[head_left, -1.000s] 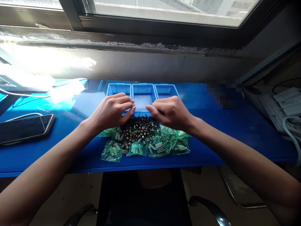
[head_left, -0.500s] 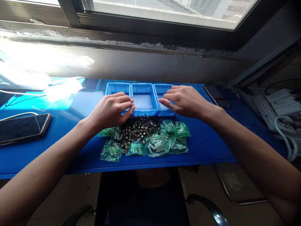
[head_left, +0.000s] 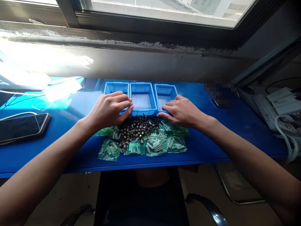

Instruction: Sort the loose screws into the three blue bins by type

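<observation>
Three blue plastic bins stand in a row: a left bin (head_left: 117, 87), a middle bin (head_left: 144, 111) and a right bin (head_left: 165, 87). My left hand (head_left: 111, 108) lies over the front of the left bin, its fingers and thumb closed at the walls where the left and middle bins meet. With my right hand (head_left: 182, 111) I grip the front of the right bin, fingers over the rim and thumb low outside. In front lies a pile of dark and brassy screws (head_left: 138, 128). Around it are several green-tinted clear bags (head_left: 156, 147) of white and metal pins.
A phone (head_left: 23, 128) with a white cable lies at left. Another dark phone (head_left: 222, 100) is at the back right. White plugs and cables (head_left: 285, 110) crowd the right side. The wall and window frame rise behind the blue tabletop (head_left: 207, 147).
My right hand has come down towards the front edge of the right bin, uncovering more of its inside. My left hand stays at nearly the same place.
</observation>
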Action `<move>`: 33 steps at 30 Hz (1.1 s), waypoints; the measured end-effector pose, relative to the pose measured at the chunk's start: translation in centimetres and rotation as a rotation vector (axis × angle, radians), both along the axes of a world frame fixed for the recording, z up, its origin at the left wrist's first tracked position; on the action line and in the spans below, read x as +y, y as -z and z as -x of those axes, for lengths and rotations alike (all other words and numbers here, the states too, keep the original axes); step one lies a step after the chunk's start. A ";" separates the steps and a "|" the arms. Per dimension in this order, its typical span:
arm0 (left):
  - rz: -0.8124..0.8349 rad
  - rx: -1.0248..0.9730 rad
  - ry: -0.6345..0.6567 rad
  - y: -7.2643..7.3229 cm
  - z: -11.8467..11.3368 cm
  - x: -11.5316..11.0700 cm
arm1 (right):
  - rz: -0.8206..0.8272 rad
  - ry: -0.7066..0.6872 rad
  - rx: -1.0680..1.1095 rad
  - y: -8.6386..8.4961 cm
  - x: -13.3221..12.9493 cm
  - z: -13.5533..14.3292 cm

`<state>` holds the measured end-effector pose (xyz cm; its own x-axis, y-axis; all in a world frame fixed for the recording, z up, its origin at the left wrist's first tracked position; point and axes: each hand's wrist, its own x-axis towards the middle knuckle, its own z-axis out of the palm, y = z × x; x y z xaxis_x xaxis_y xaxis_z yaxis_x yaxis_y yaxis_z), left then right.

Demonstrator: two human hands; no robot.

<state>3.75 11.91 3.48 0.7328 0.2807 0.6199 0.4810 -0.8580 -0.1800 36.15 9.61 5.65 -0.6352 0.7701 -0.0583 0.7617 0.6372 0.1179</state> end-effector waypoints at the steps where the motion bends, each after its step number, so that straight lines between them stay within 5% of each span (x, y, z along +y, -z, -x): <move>1: -0.001 0.003 -0.002 0.0 0.0 0.0 | 0.047 0.009 0.031 0.0 0.2 0.1; 8: 0.024 -0.007 -0.004 0.1 0.1 0.0 | 0.162 0.024 0.196 0.3 1.1 0.0; 20: 0.038 0.005 -0.018 0.2 0.1 0.0 | 0.132 0.071 0.651 0.2 1.7 -0.4; 29: 0.027 0.007 -0.028 0.2 0.1 0.0 | 0.048 -0.182 0.583 -2.9 1.3 5.8; 33: 0.027 0.000 -0.022 0.2 0.1 0.0 | -0.127 -0.075 0.505 -4.9 1.6 5.1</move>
